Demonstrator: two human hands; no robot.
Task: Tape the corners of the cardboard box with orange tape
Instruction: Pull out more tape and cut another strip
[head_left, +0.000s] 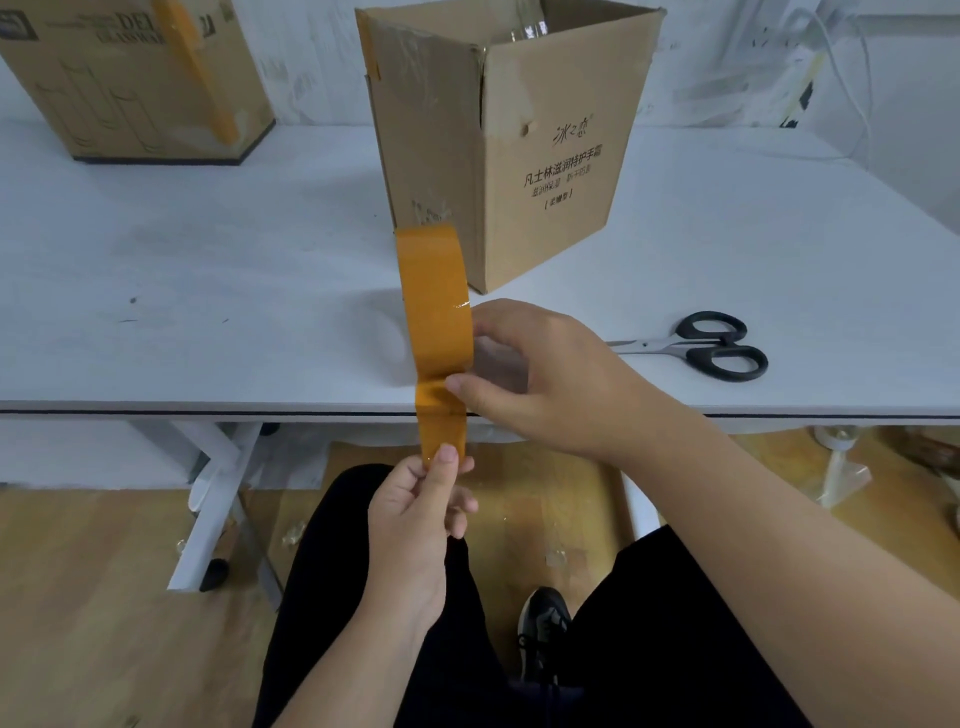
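An open cardboard box (545, 156) with printed text stands upright on the white table (208, 270), one corner edge facing me; a short orange strip sits on its top left corner. In front of it my right hand (550, 379) grips an orange tape roll (434, 291), held on edge with fingers through the core and thumb on the outer face. A length of tape hangs down from the roll over the table's front edge. My left hand (421, 514) pinches the loose end of the tape between thumb and fingers.
Black-handled scissors (711, 345) lie on the table to the right of my hands. A second cardboard box (130, 78) with a long orange tape strip stands at the back left. Table legs, wooden floor and my legs lie below the edge.
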